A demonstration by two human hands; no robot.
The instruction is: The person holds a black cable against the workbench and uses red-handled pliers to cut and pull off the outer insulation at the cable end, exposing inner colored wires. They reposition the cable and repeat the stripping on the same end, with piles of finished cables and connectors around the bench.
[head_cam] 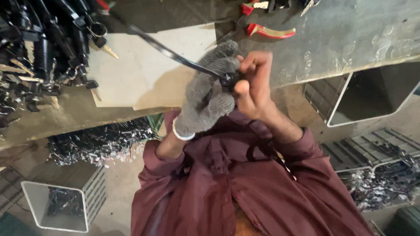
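We hold a black strap (175, 54) over the desk (350, 39); gloved left hand (205, 94) & bare right hand (253, 85) both pinch its small black end piece (227, 79); our bare fingers might slip & get pinched; red pliers (269, 30) lie nearby.

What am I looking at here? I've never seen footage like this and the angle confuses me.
This is one picture, taken by a camera worn on a person's head and looking down past their dark red shirt. There is no machine, only two hands. The left hand, in a grey knitted glove, and the bare right hand together grip the end of a long thin black strip. Beyond them, a grey workbench carries a pale flat board, red-handled pliers and a heap of black parts. A white crate stands on the floor.
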